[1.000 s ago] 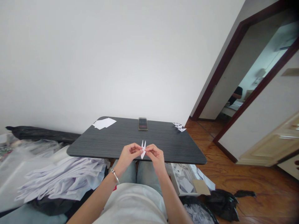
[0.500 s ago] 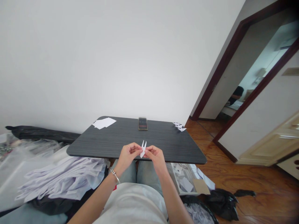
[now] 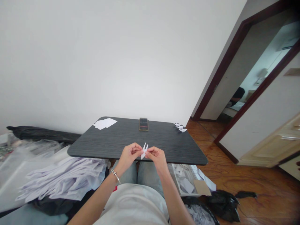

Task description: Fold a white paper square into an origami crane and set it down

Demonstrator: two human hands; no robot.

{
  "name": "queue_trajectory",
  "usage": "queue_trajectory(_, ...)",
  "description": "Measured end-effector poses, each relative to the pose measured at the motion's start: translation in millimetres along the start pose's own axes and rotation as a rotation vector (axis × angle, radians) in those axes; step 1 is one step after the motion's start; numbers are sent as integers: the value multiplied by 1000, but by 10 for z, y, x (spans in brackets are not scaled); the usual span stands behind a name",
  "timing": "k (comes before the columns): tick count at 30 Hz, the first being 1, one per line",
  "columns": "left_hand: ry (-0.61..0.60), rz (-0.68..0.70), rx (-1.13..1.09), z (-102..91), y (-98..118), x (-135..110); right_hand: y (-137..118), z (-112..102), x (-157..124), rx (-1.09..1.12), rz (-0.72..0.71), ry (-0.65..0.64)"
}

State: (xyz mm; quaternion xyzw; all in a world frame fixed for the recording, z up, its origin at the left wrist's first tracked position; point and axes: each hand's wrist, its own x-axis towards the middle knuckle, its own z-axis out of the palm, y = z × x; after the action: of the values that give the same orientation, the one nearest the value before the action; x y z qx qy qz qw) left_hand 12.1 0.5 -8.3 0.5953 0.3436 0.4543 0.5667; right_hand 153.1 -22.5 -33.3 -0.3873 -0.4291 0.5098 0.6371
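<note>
A small piece of folded white paper with two narrow points standing up is pinched between my hands, just above the near edge of the dark table. My left hand grips its left side between thumb and fingers. From the right, my right hand pinches the other side the same way. Several white folded paper pieces with pointed tips stand in a row at the table's far right corner. Flat white paper sheets lie overlapped at the far left.
A phone lies at the table's back middle, near the wall. White cloth is heaped at the left. Below the table's right side are a white bin of papers, a cardboard piece and black plastic bags.
The folded paper's two points tilt slightly more to the right and sit a little lower. Both hands keep their pinch on it, nearly in place.
</note>
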Motion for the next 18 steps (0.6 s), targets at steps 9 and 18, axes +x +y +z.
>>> queue_trajectory(9, -38, -5, -56, -10, -32, 13, -7, 10, 3, -33, -36, 52)
queue_trajectory(18, 15, -10, -10, -11, 1, 10, -46, 29, -14, -31, -47, 51)
